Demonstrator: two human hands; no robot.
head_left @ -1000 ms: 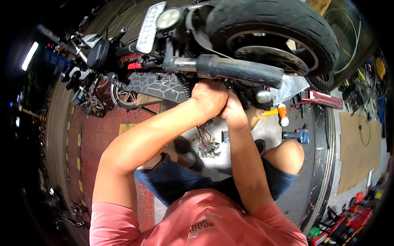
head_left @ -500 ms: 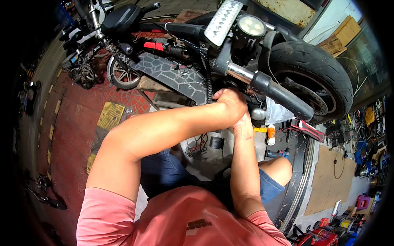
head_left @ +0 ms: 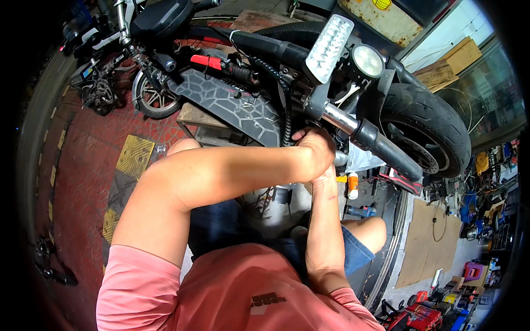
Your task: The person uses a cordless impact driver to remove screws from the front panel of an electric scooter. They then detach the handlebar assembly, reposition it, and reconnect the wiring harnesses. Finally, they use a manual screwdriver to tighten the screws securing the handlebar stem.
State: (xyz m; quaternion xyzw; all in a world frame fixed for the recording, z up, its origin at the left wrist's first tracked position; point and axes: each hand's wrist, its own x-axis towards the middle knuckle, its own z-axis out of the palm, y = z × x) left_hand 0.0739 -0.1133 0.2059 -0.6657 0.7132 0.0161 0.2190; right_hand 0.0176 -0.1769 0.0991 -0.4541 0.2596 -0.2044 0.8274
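Note:
A black electric scooter [head_left: 259, 113] with a patterned deck stands in front of me, its handlebar grip [head_left: 386, 149] and front tyre [head_left: 428, 124] to the right. My left hand [head_left: 316, 151] is closed just under the handlebar stem, beside a coiled black cable [head_left: 286, 118]. My right hand [head_left: 326, 179] reaches up right below it, mostly hidden by the left one. What either hand holds is hidden. A rectangular light bar [head_left: 329, 41] and a round headlamp [head_left: 368, 60] sit above the hands.
A second scooter wheel [head_left: 154, 99] and a tangle of parts stand at the back left. An orange-capped bottle [head_left: 353, 185] sits on the floor past my hands. Cardboard [head_left: 430, 237], red machines and tools crowd the right. A yellow tread plate [head_left: 132, 157] lies left.
The view has shifted so the scooter's handlebar and tyre sit further right and lower. Both hands stay together at the same spot under the stem.

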